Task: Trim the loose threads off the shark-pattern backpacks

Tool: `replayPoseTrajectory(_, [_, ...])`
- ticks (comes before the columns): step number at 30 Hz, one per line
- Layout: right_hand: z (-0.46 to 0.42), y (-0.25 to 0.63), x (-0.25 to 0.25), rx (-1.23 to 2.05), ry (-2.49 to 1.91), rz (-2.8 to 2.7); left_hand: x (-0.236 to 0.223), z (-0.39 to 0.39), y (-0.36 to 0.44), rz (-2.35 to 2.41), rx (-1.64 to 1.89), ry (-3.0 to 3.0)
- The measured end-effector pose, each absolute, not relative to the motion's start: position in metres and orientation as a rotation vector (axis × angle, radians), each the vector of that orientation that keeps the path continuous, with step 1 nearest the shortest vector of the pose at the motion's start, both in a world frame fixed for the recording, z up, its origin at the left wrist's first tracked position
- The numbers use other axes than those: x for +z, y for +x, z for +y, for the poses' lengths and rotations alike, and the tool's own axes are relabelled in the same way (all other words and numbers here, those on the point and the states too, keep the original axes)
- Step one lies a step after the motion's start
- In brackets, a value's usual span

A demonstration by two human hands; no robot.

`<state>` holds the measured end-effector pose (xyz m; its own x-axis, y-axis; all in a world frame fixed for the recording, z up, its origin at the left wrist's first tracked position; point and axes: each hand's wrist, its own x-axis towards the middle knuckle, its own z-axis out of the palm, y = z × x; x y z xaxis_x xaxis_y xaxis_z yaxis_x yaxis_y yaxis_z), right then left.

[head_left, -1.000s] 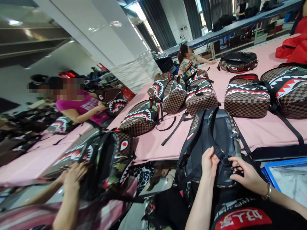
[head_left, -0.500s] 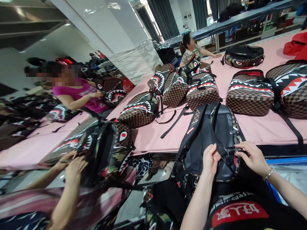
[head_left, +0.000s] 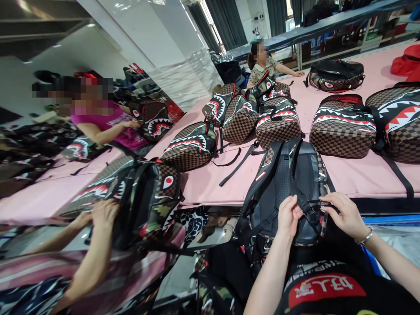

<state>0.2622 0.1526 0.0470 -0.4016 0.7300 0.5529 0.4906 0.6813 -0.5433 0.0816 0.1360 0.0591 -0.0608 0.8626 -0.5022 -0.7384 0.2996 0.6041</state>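
Left hand (head_left: 288,214): grip pinching the shoulder strap (head_left: 293,173) between thumb and fingertips, near the strap's lower end; backpack (head_left: 282,189) leans against the near edge of the pink tabletop (head_left: 203,194), its back panel facing the person, its lower part close to the body; small dark tool (head_left: 319,203), apparently snips though too fine to confirm, is at the webbing just right of the left hand; right hand (head_left: 346,215): grip pinching the tool between thumb and forefinger; a bracelet (head_left: 367,239) is on that wrist.

Assessment of handling: the webbing is best drawn taut from the left grip, so that the tool meets a firm edge; the left fingertips are safest clear of the tool's point; short, shallow movements are advisable, directed away from the smooth back panel, where a slip would probably mark the surface; the bracelet could catch loose webbing and merits care.

Lettering, left to right: magenta shirt (head_left: 114,120) on a co-worker, pale capitals, too blurred to read in full; small red-and-white label (head_left: 260,176) at the backpack's left side, illegible; red panel (head_left: 326,291) on the person's black shirt, white Chinese characters, apparently 好人家; pale lettering above it, not legible; checkered backpack (head_left: 343,138) further right, small red tag (head_left: 365,129), unreadable; no brand name can be confirmed on any bag.
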Motion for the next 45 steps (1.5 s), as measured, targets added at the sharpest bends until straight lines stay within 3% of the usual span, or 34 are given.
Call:
replayPoseTrajectory(21, [0.147,0.270,0.050,0.152,-0.960,-2.147,0.055,0.136,0.084,0.958,1.335,0.155])
replayPoseTrajectory(30, [0.160,0.276,0.044,0.363,-0.817,-2.176,0.054,0.136,0.086,0.944,1.317,0.181])
replayPoseTrajectory(38, [0.158,0.266,0.040,0.796,-0.952,-2.031,0.054,0.134,0.090,0.953,1.300,0.161])
replayPoseTrajectory(45, [0.156,0.278,0.045,0.427,-0.944,-2.118,0.058,0.135,0.088,0.961,1.314,0.128])
